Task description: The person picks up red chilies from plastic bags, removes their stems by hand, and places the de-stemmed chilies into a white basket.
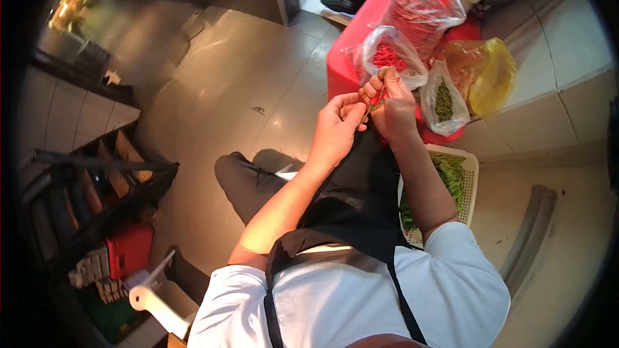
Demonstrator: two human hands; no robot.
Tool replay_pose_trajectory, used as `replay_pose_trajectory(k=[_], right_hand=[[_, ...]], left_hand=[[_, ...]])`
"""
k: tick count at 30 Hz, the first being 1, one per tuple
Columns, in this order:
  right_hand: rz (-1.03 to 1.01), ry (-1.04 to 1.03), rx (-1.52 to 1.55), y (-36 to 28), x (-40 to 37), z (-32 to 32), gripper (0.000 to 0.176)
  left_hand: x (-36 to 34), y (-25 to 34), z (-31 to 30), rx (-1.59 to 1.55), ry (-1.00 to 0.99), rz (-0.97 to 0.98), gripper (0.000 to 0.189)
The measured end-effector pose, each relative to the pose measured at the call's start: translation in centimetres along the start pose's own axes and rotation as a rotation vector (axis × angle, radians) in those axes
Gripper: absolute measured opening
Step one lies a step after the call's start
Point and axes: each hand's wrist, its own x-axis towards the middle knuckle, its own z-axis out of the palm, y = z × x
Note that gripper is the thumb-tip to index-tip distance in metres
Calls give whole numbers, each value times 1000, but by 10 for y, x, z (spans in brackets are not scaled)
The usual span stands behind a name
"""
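Slippage looks likeliest: left hand (336, 127) and right hand (394, 108) both pinch one red chili (376, 98), held beside the open bag of chilies (390, 57). A hard tug could snap it, dropping pieces onto the floor (258, 77).

a red counter (340, 64) is loaded with a small chilli bag (393, 51), a large chilli bag (422, 3) and a yellow bag (491, 76).
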Motion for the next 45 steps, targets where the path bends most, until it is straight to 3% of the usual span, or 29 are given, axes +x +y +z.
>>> replay_pose_trajectory(k=[3, 7, 11, 14, 20, 23, 25, 28, 31, 34, 35, 42, 43, 45], right_hand=[[0, -40, -49, 24, -1, 23, 26], [-58, -129, -368, 48, -3, 36, 31], [26, -131, -567, 53, -16, 56, 31], [-40, -173, -563, 69, -11, 51, 30], [148, -71, -386, 69, -17, 50, 28], [121, -44, -320, 79, -13, 44, 30], [215, 80, -152, 81, -14, 48, 30], [341, 104, 149, 89, -2, 24, 29], [478, 52, 361, 99, 12, -14, 31], [579, 165, 259, 89, -2, 16, 34], [600, 229, 183, 85, -8, 29, 35], [670, -76, 166, 84, -29, 38, 40], [698, 58, 163, 80, -32, 44, 42], [743, -166, 259, 76, -33, 30, 45]], left_hand=[[-9, 6, -21, -1, 63, 18, 29], [-15, 12, -42, -21, 55, 5, 25], [-20, 9, -51, -9, 57, 23, 22], [-25, 11, -51, -21, 92, 28, 22], [-31, 7, -62, 19, 47, -4, 24], [-38, 9, -71, 125, -30, -10, 28], [-44, 4, -73, 122, -20, 4, 31], [-52, -5, -71, -49, 142, 144, 35], [-51, -14, -89, 445, 210, 542, 40], [-46, 19, -101, 1040, 114, 815, 44], [-41, 27, -101, 1099, 79, 859, 46], [-26, 51, -112, 1257, -330, 999, 41], [-25, 52, -113, 1272, -361, 1023, 41], [-25, 52, -114, 1296, -421, 1070, 40]])
